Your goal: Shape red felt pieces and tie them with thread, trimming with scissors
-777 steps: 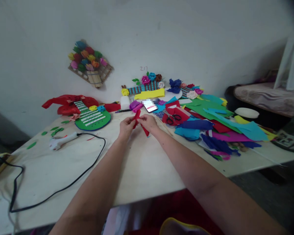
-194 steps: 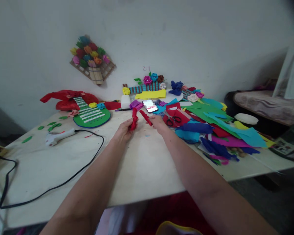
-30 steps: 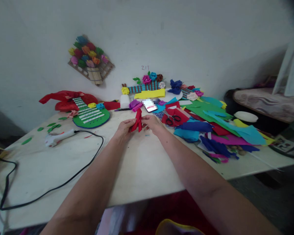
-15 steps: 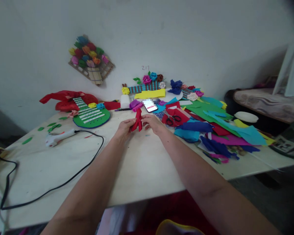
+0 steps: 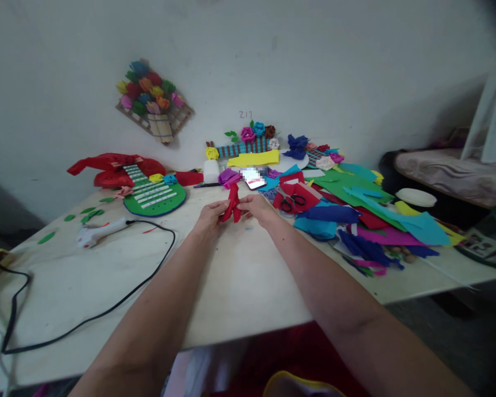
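Note:
A folded, twisted piece of red crepe paper (image 5: 233,201) is held up between my two hands over the middle of the table. My left hand (image 5: 210,216) pinches its left side with thumb and fingers. From the right, my right hand (image 5: 254,208) is closed on the paper's other edge; its fingertips are partly hidden. Just beyond the paper lie a phone (image 5: 254,179) with a lit screen and a purple crepe paper piece (image 5: 228,177). Black-handled scissors (image 5: 292,203) rest on red paper to the right of my right hand.
A glue gun (image 5: 101,232) with a black cord (image 5: 171,245) lies on the left, near a green guitar-shaped craft (image 5: 155,199). Coloured paper sheets (image 5: 355,187) are heaped on the right beside a white bowl (image 5: 415,197) and a dark bottle (image 5: 490,237). A wall stands behind.
My right fingers have closed in slightly on the red paper's right side. My left hand keeps its grip in nearly the same place.

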`<act>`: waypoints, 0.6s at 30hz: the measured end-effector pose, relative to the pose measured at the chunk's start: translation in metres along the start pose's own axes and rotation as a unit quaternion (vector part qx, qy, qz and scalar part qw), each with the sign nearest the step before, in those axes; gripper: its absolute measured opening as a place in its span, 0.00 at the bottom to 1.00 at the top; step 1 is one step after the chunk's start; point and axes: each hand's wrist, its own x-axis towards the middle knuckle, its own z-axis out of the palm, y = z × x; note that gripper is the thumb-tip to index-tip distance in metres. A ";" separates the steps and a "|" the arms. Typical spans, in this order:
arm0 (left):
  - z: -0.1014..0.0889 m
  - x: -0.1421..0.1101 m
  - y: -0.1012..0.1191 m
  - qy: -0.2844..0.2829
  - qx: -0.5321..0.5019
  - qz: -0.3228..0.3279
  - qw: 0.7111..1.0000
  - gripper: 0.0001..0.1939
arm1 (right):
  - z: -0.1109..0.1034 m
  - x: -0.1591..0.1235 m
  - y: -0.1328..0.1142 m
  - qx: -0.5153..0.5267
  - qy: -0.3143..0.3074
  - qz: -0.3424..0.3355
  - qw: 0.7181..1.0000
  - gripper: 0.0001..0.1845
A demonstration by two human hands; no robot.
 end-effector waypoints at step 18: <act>0.000 0.002 0.000 0.027 0.000 0.020 0.999 0.17 | -0.006 0.011 0.005 0.067 0.106 -0.041 0.991 0.03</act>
